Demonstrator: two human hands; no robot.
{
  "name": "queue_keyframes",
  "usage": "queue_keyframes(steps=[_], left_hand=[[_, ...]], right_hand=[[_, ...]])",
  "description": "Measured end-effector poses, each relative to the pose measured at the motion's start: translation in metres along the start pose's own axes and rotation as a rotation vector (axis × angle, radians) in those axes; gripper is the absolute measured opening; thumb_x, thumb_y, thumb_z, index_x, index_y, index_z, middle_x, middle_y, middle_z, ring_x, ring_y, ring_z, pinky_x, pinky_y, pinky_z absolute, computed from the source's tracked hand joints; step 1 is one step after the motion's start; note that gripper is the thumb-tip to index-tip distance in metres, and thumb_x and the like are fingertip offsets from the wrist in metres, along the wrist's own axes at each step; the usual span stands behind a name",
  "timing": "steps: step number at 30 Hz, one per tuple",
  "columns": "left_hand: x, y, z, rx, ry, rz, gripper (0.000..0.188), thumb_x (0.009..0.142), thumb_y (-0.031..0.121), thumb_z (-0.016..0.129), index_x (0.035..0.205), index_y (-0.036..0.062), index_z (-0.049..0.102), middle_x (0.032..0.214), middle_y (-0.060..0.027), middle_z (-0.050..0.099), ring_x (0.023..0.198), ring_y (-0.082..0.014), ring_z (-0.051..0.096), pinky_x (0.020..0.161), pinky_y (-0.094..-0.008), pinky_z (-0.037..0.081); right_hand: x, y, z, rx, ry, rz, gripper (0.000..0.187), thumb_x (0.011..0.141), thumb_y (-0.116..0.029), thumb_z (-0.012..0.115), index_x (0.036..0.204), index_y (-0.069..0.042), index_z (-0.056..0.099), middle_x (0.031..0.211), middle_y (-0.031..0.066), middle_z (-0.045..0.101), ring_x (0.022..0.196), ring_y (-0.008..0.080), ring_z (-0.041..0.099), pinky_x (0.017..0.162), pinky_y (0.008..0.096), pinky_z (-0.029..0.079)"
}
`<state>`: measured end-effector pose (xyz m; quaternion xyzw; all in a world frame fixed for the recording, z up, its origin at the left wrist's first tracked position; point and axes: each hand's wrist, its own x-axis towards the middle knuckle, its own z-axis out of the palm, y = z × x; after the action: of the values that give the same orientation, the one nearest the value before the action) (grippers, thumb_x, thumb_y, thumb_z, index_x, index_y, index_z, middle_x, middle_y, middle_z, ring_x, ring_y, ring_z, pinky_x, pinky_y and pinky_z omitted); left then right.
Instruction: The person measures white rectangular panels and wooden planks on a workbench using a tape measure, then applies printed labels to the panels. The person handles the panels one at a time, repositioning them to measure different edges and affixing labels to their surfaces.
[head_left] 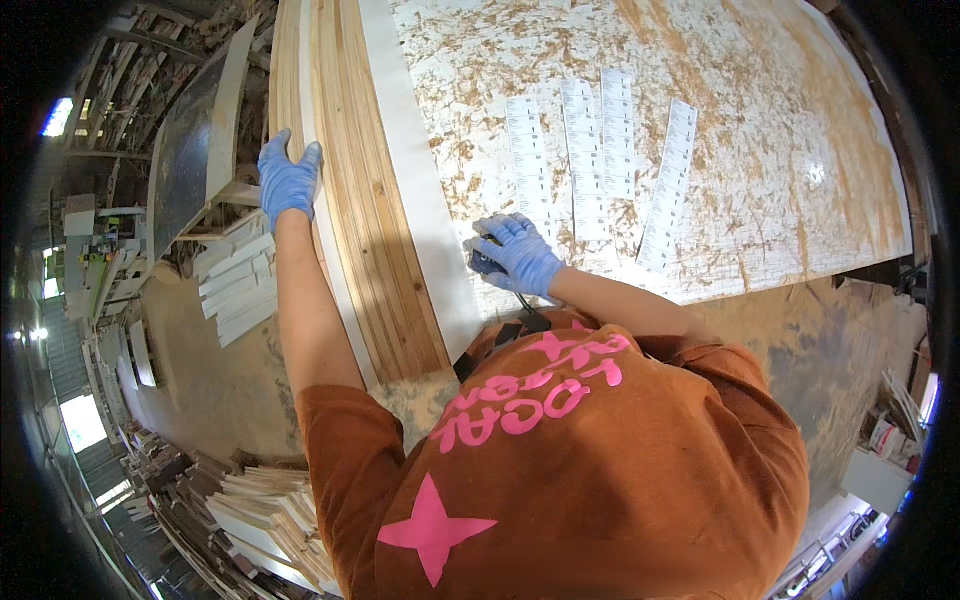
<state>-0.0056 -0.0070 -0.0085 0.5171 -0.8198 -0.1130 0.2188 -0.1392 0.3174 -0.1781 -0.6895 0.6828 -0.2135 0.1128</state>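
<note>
My left hand (290,182), in a blue glove, lies on the outer left edge of long wooden strips (370,190). Its thumb and fingers are spread apart. The strips run side by side away from me, with a white strip (312,70) between them and a white band along their right side. My right hand (525,255), also gloved in blue, is closed over a small dark object (484,264) on the white, brown-smeared tabletop (740,180). The glove covers most of that object, so its kind is unclear. A dark cord shows below that hand.
Several printed paper label strips (603,140) lie on the tabletop beyond my right hand. White boards (238,280) are stacked left of the strips, near a dark panel (190,150) in a frame. More wood pieces (270,515) lie at lower left, and a white box (880,480) stands at right.
</note>
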Motion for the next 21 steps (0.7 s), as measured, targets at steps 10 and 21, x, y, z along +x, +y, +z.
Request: queue_keyframes(steps=[10,21], left_hand=[[-0.007,0.013,-0.006,0.021,-0.013,-0.044,0.061,0.082,0.029,0.072,0.135,0.0103,0.049,0.144,-0.0182,0.038,0.131,-0.0330,0.040,0.109,-0.0404,0.034],[-0.003,0.012,-0.006,0.043,-0.055,-0.064,0.065,0.081,0.031,0.072,0.138,0.0125,0.046,0.149,-0.0195,0.032,0.136,-0.0336,0.034,0.112,-0.0393,0.032]], right_hand=[[-0.014,0.031,-0.011,0.035,-0.001,0.125,0.063,0.076,-0.044,0.066,0.132,-0.024,0.048,0.130,0.0133,0.049,0.125,0.0306,0.045,0.108,0.0563,0.025],[-0.030,0.027,-0.010,-0.095,-0.086,0.025,0.062,0.077,-0.039,0.065,0.134,-0.024,0.046,0.135,0.0122,0.046,0.119,0.0326,0.048,0.107,0.0508,0.026]])
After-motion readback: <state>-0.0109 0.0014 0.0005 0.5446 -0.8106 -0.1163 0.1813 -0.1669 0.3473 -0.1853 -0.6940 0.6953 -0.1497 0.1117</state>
